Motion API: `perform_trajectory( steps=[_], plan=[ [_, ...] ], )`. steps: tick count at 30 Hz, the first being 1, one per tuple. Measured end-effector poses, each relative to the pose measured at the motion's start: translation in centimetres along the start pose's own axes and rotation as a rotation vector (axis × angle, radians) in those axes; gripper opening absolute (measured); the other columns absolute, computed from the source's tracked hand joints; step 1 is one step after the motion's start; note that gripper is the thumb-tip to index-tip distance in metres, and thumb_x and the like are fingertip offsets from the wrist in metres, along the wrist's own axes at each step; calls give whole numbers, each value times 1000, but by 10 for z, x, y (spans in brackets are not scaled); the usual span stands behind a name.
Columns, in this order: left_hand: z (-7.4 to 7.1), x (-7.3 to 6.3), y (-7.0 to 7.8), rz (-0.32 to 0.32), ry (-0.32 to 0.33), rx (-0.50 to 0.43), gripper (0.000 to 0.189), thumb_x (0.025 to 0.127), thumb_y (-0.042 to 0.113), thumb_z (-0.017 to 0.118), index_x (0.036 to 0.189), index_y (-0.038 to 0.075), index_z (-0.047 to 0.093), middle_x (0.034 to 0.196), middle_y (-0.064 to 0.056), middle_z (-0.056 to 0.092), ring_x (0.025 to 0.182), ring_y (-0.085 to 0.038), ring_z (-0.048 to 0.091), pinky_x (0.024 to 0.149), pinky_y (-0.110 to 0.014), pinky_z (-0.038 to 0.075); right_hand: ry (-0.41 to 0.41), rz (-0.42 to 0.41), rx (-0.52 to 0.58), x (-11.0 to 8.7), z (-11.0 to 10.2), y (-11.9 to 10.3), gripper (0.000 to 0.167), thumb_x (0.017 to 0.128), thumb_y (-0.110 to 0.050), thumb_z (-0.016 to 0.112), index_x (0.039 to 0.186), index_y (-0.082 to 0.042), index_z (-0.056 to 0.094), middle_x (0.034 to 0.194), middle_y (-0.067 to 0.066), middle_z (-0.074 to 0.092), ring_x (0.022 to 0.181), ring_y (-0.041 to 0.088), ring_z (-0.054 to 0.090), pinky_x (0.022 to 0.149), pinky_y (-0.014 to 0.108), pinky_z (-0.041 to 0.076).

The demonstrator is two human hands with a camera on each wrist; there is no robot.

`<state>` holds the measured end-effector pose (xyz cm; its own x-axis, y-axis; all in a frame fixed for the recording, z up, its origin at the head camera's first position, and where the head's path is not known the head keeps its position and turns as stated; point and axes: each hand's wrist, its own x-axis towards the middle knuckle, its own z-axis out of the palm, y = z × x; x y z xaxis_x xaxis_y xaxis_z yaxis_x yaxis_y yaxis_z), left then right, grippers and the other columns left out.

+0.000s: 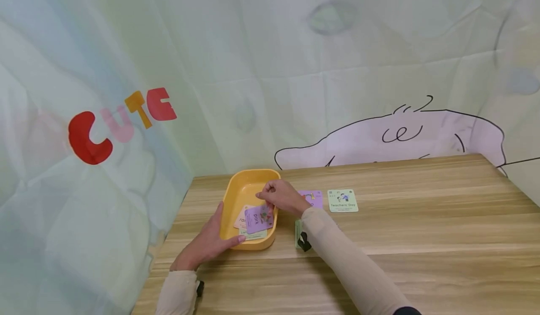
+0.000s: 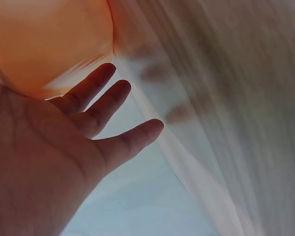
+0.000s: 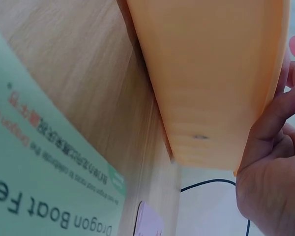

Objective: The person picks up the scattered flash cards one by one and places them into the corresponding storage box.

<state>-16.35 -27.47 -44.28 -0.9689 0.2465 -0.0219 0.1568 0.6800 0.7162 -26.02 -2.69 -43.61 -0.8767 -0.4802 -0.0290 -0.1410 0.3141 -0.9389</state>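
A yellow tray [image 1: 249,176] stands on the table, with a purple "park" card [image 1: 255,221], a pink card [image 1: 240,220] and a green card [image 1: 258,235] in it. My left hand [image 1: 208,240] grips its near left corner, thumb over the front rim and fingers along the left wall. Three straightened fingers [image 2: 105,103] show in the left wrist view. Over the right rim reaches my right hand [image 1: 287,197]. Its curled fingers seem to pinch the upper right of the purple card, though the contact is partly hidden. In the right wrist view this hand hides part of the rim.
Right of the tray lie another purple card [image 1: 314,197], partly behind my right arm, and a green "Teachers' Day" card [image 1: 343,200]. A green "Dragon Boat" card [image 3: 49,167] appears close in the right wrist view. The wooden table [image 1: 443,230] meets a printed cloth [image 1: 236,94].
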Motion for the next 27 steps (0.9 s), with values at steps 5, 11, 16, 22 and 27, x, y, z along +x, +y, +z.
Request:
perform_trajectory(
  steps=[5, 11, 16, 22, 27],
  plan=[
    [1, -1, 2, 3, -8, -10, 108, 81, 48, 82, 160, 19, 15, 146, -9, 47, 120, -26, 52, 110, -51, 39, -10, -27, 24, -4, 0, 0, 45, 97, -39, 69, 107, 5, 64, 74, 3, 63, 64, 21, 60, 64, 33, 51],
    [0, -1, 4, 17, -10, 8, 110, 81, 49, 82, 161, 16, 14, 150, -10, 44, 123, -27, 51, 111, -53, 38, -42, -65, 31, -11, -6, -6, 40, 98, -39, 67, 102, 0, 64, 82, 7, 65, 78, 36, 66, 73, 45, 57],
    [-1, -1, 5, 0, -7, 17, 112, 80, 52, 82, 161, 17, 13, 153, -10, 41, 126, -28, 49, 114, -54, 35, -56, -66, 42, -16, -12, -9, 28, 98, -38, 67, 94, -11, 65, 88, 9, 69, 85, 35, 68, 79, 46, 58],
    [-2, -2, 5, -11, -9, 28, 113, 81, 52, 81, 161, 13, 12, 154, -13, 39, 129, -28, 46, 113, -56, 34, -110, -94, 70, -21, -23, -4, 25, 101, -33, 65, 101, -8, 67, 99, 15, 72, 87, 26, 68, 81, 43, 58],
    [-1, -1, 4, 23, -4, 18, 108, 82, 48, 81, 160, 12, 15, 144, -13, 47, 122, -29, 48, 110, -54, 36, -151, -99, 68, -29, -36, 1, 29, 102, -28, 63, 112, -2, 66, 102, 11, 72, 93, 29, 67, 82, 41, 59]
  ],
)
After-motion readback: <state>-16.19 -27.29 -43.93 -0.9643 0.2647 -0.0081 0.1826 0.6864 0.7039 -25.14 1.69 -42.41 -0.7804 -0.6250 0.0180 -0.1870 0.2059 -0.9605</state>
